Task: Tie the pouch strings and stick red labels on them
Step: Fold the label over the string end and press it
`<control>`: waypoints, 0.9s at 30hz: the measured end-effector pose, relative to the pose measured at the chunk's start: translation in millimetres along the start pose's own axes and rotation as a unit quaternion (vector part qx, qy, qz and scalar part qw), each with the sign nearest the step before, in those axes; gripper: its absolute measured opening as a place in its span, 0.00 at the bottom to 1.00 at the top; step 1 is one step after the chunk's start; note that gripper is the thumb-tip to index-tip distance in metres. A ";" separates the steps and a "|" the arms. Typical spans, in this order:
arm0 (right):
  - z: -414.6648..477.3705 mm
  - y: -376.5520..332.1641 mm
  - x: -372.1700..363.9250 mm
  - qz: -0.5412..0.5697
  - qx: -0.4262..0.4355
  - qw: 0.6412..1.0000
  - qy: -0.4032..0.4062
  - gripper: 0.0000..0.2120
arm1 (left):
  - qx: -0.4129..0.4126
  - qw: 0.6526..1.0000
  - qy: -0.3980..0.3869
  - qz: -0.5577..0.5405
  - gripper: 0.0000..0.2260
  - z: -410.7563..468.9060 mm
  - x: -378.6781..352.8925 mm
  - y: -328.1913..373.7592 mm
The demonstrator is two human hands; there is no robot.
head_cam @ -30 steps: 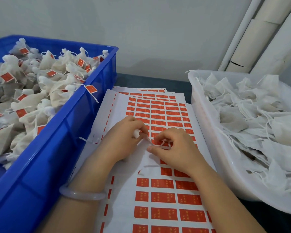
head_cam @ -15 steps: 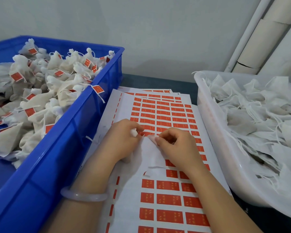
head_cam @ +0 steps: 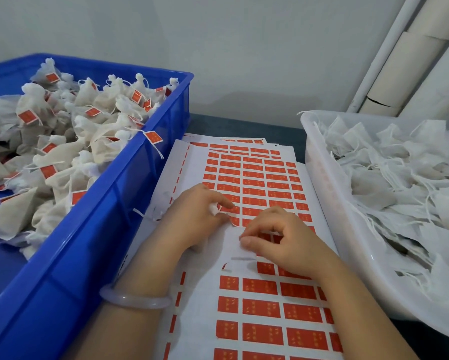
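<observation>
Right hand [head_cam: 283, 245], grip indeterminate, drawn back from left hand [head_cam: 192, 216], which clamps small white fabric pouch [head_cam: 213, 208], strings [head_cam: 142, 213] toward blue plastic crate [head_cam: 101, 229] wall; white plastic tub [head_cam: 335, 216] opposite.

The crate [head_cam: 88, 255] is a saturated blue. Its filled pouches [head_cam: 62, 154] are off-white to beige, each tagged with a red label bearing faint gold marks. The label sheets [head_cam: 205, 294] are white, printed with rows of red labels [head_cam: 257, 183] with the same tiny gold marks, and a dashed red strip runs down the left margin. The pouch [head_cam: 213, 208] pinched in the left hand [head_cam: 192, 216] is white. The tub [head_cam: 348, 255] is translucent milky white, its empty pouches [head_cam: 387, 178] bright white. The bangle [head_cam: 135, 298] is pale lilac. The table [head_cam: 244, 126] is dark blue-grey, the wall [head_cam: 218, 48] pale grey, the pipes [head_cam: 405, 61] cream and white.
</observation>
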State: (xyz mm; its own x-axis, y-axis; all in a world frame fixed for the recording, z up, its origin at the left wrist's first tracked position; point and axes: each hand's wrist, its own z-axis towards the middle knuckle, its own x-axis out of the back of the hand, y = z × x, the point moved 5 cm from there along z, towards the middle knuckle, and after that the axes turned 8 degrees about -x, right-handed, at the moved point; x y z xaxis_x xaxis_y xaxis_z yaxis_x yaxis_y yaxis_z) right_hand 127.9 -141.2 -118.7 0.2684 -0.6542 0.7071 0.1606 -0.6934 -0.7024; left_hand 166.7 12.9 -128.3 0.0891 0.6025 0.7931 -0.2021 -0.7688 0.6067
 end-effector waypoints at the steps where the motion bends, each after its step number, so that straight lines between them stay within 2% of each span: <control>1: -0.1 -1.5 -1.2 -0.020 0.003 1.000 0.003 0.06 | -0.005 1.000 -0.001 -0.003 0.09 -0.2 0.3 0.5; 3: 4.6 -5.0 -0.7 -0.006 0.000 0.998 0.055 0.11 | -0.017 1.000 -0.005 -0.005 0.07 -0.1 0.2 2.4; 5: 14.0 -8.6 -1.1 -0.022 -0.020 0.994 0.103 0.07 | -0.023 1.000 -0.006 -0.005 0.06 0.6 0.0 3.9; 8: 25.1 -9.9 -8.7 -0.096 -0.042 0.984 0.141 0.11 | -0.017 1.000 0.004 -0.001 0.06 1.5 -0.7 3.5; 11: 29.1 -9.9 -12.8 -0.125 -0.033 0.973 0.190 0.08 | -0.007 1.000 0.015 -0.025 0.06 1.1 -1.4 -0.5; 13: 30.0 -7.8 -15.6 -0.124 -0.033 0.973 0.194 0.07 | 0.007 0.999 0.025 -0.046 0.08 0.6 -0.4 -4.7; 16: 29.9 -5.2 -13.3 -0.070 -0.059 0.977 0.194 0.06 | 0.018 1.000 0.017 -0.018 0.13 1.1 -0.9 -7.6; 19: 29.0 1.3 -5.0 0.003 -0.091 0.975 0.201 0.10 | 0.018 1.000 0.012 0.009 0.12 3.4 -1.8 -6.8; 27: 21.2 14.1 14.6 0.083 -0.162 0.966 0.183 0.09 | 0.027 0.999 0.013 0.025 0.11 4.9 -3.6 -8.9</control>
State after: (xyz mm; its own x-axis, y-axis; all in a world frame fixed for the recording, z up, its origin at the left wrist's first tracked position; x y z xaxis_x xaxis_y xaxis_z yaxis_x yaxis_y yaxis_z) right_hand 154.2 -154.2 -120.0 -0.0990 -0.7865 0.6095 -0.1781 -0.5887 -0.7885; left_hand 172.9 16.5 -136.4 0.0548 0.5671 0.8218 -0.1526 -0.8086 0.5682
